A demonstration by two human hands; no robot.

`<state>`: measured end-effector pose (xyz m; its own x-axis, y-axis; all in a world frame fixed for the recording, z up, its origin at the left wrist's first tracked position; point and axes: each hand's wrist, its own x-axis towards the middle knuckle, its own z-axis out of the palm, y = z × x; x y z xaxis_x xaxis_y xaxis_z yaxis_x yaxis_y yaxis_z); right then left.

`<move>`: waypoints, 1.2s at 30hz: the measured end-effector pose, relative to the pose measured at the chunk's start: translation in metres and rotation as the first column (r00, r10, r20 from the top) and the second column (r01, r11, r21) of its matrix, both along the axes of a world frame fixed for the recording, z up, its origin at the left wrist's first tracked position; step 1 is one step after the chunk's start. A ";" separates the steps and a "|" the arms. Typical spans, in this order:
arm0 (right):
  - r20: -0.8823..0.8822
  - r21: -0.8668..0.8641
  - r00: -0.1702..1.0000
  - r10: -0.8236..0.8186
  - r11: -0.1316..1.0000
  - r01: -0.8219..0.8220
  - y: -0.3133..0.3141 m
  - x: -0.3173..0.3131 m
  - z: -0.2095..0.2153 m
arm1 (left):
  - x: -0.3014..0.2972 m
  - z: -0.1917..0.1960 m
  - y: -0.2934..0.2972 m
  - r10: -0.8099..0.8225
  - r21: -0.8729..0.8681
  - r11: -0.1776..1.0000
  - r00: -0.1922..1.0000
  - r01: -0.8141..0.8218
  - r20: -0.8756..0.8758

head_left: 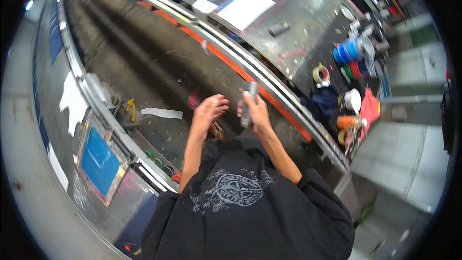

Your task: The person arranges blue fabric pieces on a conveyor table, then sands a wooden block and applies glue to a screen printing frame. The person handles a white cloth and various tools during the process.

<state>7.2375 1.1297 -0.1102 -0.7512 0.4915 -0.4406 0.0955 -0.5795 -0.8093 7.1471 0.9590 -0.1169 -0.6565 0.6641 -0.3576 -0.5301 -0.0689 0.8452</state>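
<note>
My right hand [259, 113] is closed around a slim grey cylinder [252, 88], held roughly upright in front of my body. What kind of object the cylinder is, I cannot make out. Close beside it on the left is my left hand [209, 111], fingers loosely bent and apart, with nothing visible in it. The two hands do not touch. A similar dark grey cylinder [279, 29] lies on the metal tabletop [303, 43] ahead and to the right, near a white sheet [247, 8].
An orange-edged rail [226, 60] runs along the right-hand bench. Tape rolls [320, 73], blue containers [347, 51] and an orange bottle [347, 122] crowd its corner. To the left, a blue framed screen [100, 160] rests on another bench. A white strip [162, 113] lies on the floor.
</note>
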 end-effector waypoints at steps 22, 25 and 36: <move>0.400 0.336 0.690 0.604 0.604 -0.723 -0.053 0.013 -0.087 | 0.058 -0.127 -0.025 0.248 -0.334 0.933 0.911 -0.133 0.331; 0.390 0.043 0.616 0.684 0.655 -0.755 -0.015 0.022 -0.087 | 0.092 -0.146 -0.010 0.424 -0.171 0.904 0.760 -0.393 0.492; 0.881 0.026 0.181 0.437 0.336 -0.941 0.129 0.188 -0.476 | 0.304 -0.332 0.012 0.414 -0.086 0.387 0.090 -0.918 0.906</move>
<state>7.4257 1.2592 -0.5861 -0.4729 0.2049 -0.8570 0.7934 0.5221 -0.3130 7.4513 0.9711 -0.4493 -0.5302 0.2797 -0.8004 -0.3110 -0.9424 -0.1234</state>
